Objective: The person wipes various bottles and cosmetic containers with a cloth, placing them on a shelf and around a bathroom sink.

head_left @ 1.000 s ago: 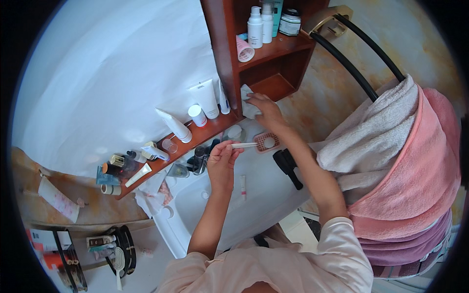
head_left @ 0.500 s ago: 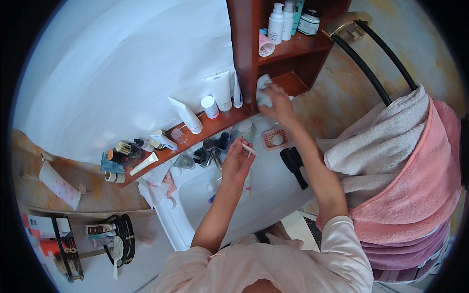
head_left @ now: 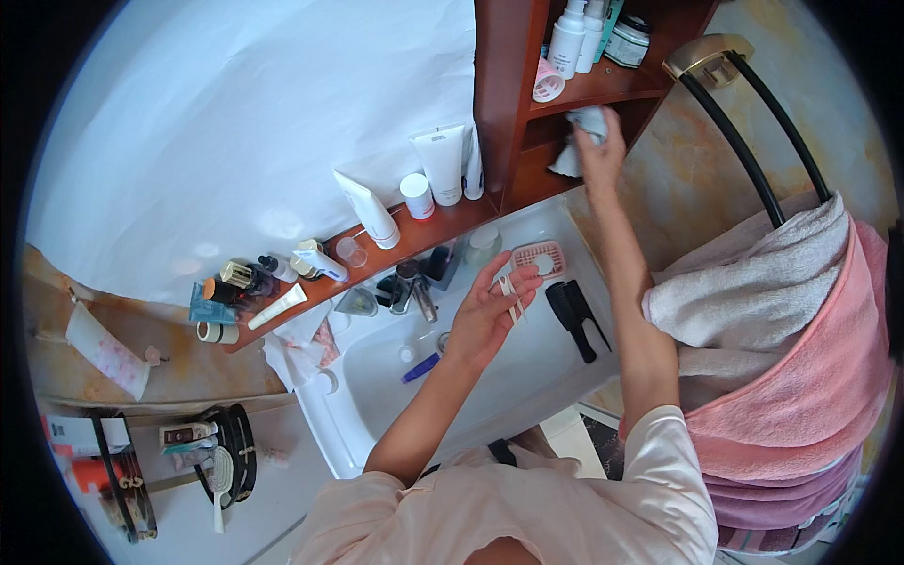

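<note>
My right hand (head_left: pixel 605 155) reaches up into the lower cubby of the red-brown wooden shelf (head_left: pixel 537 174). It is closed round a crumpled pale grey cloth (head_left: pixel 588 121), which lies against the inside of the cubby. Over the white sink (head_left: pixel 443 395), my left hand (head_left: pixel 492 311) is turned partly palm up. Slim white sticks (head_left: pixel 511 299) are held between its fingers; their exact kind is too small to make out. Just beyond this hand is a pink soap dish (head_left: pixel 539 261) with a white soap. A black comb (head_left: pixel 572 320) lies on the sink's right side.
Along the wooden ledge (head_left: pixel 386 254) stand white tubes (head_left: pixel 440 165), a white jar (head_left: pixel 416 196) and several small bottles. Pump bottles (head_left: pixel 567 42) fill the upper cubby. By the faucet (head_left: pixel 414 287), a purple tube (head_left: pixel 421 368) lies in the basin. Pink and grey towels (head_left: pixel 782 377) hang at right.
My right hand has moved the cloth rightward, deeper across the cubby. My left hand has shifted right and its fingers have spread somewhat around the white sticks. The whole view has shifted slightly.
</note>
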{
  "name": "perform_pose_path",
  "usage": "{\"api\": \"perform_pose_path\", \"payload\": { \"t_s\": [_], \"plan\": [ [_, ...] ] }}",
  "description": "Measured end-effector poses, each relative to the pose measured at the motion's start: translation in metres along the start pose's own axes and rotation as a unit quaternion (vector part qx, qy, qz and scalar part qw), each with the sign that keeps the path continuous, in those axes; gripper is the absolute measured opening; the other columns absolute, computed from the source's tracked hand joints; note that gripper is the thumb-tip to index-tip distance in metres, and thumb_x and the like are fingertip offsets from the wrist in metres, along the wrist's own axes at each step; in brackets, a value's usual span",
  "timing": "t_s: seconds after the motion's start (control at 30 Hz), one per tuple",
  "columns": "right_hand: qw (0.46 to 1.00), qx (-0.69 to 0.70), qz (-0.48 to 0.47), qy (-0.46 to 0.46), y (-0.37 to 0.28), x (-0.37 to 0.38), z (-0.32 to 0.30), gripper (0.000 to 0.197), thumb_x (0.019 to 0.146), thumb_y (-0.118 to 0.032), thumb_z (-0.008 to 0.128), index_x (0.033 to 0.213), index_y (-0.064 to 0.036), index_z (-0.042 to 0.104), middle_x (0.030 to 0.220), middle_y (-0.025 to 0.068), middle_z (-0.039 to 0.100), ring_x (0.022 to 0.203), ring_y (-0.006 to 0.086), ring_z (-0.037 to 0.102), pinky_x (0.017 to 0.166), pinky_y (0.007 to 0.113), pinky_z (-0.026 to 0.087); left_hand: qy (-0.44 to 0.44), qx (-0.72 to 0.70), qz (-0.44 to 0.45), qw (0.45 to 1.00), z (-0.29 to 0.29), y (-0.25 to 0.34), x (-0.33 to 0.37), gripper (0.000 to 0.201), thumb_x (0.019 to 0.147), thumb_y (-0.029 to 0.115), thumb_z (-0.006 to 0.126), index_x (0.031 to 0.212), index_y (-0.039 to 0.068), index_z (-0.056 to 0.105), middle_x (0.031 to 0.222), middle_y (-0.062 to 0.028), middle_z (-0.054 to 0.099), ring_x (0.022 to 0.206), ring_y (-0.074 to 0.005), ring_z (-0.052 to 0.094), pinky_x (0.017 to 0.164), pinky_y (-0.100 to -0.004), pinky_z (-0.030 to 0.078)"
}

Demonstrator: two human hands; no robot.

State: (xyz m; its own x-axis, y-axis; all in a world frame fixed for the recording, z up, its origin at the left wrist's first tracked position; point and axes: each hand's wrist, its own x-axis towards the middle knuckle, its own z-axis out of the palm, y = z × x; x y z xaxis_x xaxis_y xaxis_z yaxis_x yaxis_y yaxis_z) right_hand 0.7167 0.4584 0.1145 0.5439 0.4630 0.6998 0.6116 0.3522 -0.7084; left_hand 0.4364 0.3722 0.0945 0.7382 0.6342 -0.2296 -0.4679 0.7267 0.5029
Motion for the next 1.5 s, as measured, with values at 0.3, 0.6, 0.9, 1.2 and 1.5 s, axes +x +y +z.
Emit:
{"api": "perform_pose_path", "payload": {
  "t_s": [0.3,0.6,0.9,1.2,1.5],
  "plan": [
    [0.948,-0.110,-0.128,-0.269,-0.030,-0.026,0.017,0.049,0.065,0.006,0.066,0.113,-0.0039,0.062,0.124,0.0169,0.055,0.115,0.0384,0.050,0.097,0.041,0.042,-0.035,0.062,0.010,0.997,-0.007,-0.011,0.004,0.035,0.096,0.001,0.051,0.131,0.003,0.048,0.124,-0.0169,0.059,0.105,-0.0249,0.063,0.086,-0.0276,0.051],
    [0.996,-0.025,-0.060,0.058,-0.026,-0.001,-0.004,0.045,0.071,0.006,0.059,0.116,0.0005,0.055,0.112,0.0180,0.056,0.107,0.0339,0.056,0.093,0.036,0.044,0.031,0.132,0.061,0.989,-0.018,-0.007,0.000,0.020,0.103,0.021,0.043,0.104,0.005,0.056,0.073,-0.0036,0.054,0.058,-0.0100,0.042,0.054,-0.0228,0.035],
    [0.974,-0.085,-0.174,-0.117,-0.045,-0.011,0.040,0.038,0.070,-0.002,0.057,0.108,-0.0024,0.061,0.110,0.0211,0.056,0.105,0.0413,0.051,0.093,0.044,0.042,0.054,0.211,0.076,0.973,-0.006,-0.016,0.011,0.029,0.104,0.030,0.043,0.089,0.007,0.055,0.062,-0.0004,0.049,0.055,-0.0065,0.040,0.048,-0.0205,0.027],
    [0.923,-0.183,-0.233,-0.244,-0.042,-0.023,0.004,0.044,0.068,0.009,0.058,0.108,-0.0071,0.064,0.118,0.0126,0.056,0.111,0.0355,0.050,0.091,0.043,0.044,0.042,0.227,0.058,0.971,-0.001,-0.034,0.012,0.031,0.103,0.032,0.045,0.090,0.007,0.057,0.061,-0.0005,0.050,0.055,-0.0074,0.043,0.048,-0.0205,0.028],
    [0.898,-0.354,-0.255,-0.054,-0.011,0.036,-0.015,0.025,0.065,0.004,0.062,0.086,-0.0073,0.066,0.087,0.0109,0.058,0.087,0.0341,0.053,0.082,0.047,0.044,0.038,0.299,0.084,0.950,0.001,-0.032,0.015,0.029,0.103,0.030,0.044,0.091,0.008,0.058,0.064,0.0002,0.054,0.051,-0.0042,0.038,0.048,-0.0190,0.027]
  ]
}}
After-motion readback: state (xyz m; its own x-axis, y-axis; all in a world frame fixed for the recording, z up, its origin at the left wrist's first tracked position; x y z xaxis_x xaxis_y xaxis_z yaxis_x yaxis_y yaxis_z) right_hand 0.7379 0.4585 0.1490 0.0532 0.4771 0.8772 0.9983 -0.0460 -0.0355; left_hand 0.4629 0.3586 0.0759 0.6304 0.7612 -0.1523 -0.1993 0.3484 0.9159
